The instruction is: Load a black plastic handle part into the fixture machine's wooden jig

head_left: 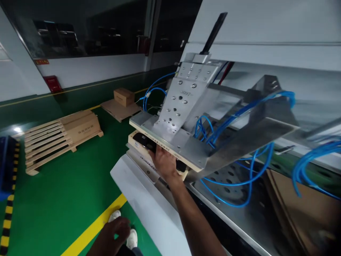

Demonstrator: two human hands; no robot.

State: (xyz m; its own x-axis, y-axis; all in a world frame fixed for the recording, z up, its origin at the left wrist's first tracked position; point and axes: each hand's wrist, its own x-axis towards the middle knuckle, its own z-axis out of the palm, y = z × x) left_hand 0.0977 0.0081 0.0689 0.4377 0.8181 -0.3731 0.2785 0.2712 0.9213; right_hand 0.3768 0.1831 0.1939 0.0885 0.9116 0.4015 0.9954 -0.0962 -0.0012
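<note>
My right hand [165, 163] reaches into the gap between the upper metal plate [186, 146] and the cream lower fixture [141, 149] of a press-like machine. Its thumb side rests against a long, glossy black part [144, 140] lying in that fixture, and its fingertips are partly hidden under the plate. The hand appears to grip the part, whose other end shows beyond the wrist. Low in the view, away from the machine, my left hand [115, 233] hangs over the floor. Its fingers curl toward the thumb in a loop, with green floor showing through and nothing visible in them.
Blue air hoses [234, 185] loop over the machine's right side near a slanted metal bracket [255, 131]. A white sloped panel [144, 199] fronts the machine. On the green floor are a wooden pallet [45, 142] and a cardboard box [124, 96]. Cardboard [306, 202] leans at right.
</note>
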